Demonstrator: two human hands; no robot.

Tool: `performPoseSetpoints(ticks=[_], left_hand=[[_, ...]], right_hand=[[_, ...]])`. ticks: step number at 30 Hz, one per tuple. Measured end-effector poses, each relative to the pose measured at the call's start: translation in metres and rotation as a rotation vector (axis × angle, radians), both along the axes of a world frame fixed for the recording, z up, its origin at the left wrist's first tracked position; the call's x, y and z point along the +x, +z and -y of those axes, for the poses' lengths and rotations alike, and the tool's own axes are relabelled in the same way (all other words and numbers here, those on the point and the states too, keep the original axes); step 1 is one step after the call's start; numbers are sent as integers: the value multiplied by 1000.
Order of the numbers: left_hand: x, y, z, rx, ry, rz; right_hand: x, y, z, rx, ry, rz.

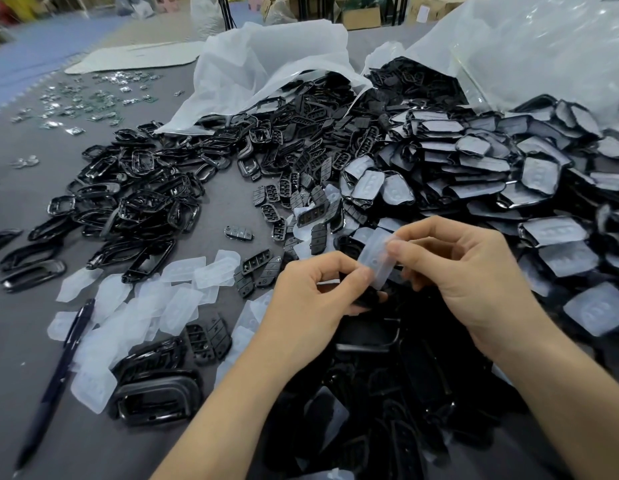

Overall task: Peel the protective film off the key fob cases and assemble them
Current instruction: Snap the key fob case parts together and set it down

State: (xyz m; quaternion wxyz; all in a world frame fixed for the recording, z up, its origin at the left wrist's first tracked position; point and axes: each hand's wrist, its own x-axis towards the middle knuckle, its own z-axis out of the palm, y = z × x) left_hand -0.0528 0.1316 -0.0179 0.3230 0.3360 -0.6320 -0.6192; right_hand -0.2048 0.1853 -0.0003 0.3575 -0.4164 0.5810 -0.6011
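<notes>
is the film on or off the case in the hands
Partly off: the right hand pinches the film, lifted up from the black case the left hand grips; whether its lower edge is attached, cannot tell.

The left hand (311, 296) hides most of the case (368, 300).

The left hand (315, 292) and the right hand (464, 268) are bare. Both arms (232, 393) are bare too. The fingernails (394, 249) are short.
</notes>
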Motion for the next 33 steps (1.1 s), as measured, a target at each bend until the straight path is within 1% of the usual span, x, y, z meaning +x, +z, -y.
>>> performPoseSetpoints(ticks=[3, 11, 15, 18, 20, 23, 25, 29, 33], left_hand=[[0, 2, -1, 27, -7, -27], [0, 1, 0, 19, 24, -33], [0, 0, 0, 2, 47, -28], [0, -3, 2, 35, 107, -50], [0, -5, 5, 48, 129, -49], [2, -6, 6, 15, 130, -17], [3, -6, 6, -12, 103, 4], [1, -4, 5, -31, 43, 19], [0, -3, 2, -54, 45, -2]], right_hand=[[0, 1, 0, -2, -5, 15], [1, 0, 1, 10, -9, 42], [-1, -1, 0, 42, 25, 57], [-4, -1, 0, 70, 86, 79], [-5, -1, -1, 106, 183, 13], [-3, 0, -1, 160, 299, -114], [0, 1, -2, 164, 303, -144], [-1, 1, -1, 120, 246, -267], [-3, 0, -3, 161, 251, -248]])
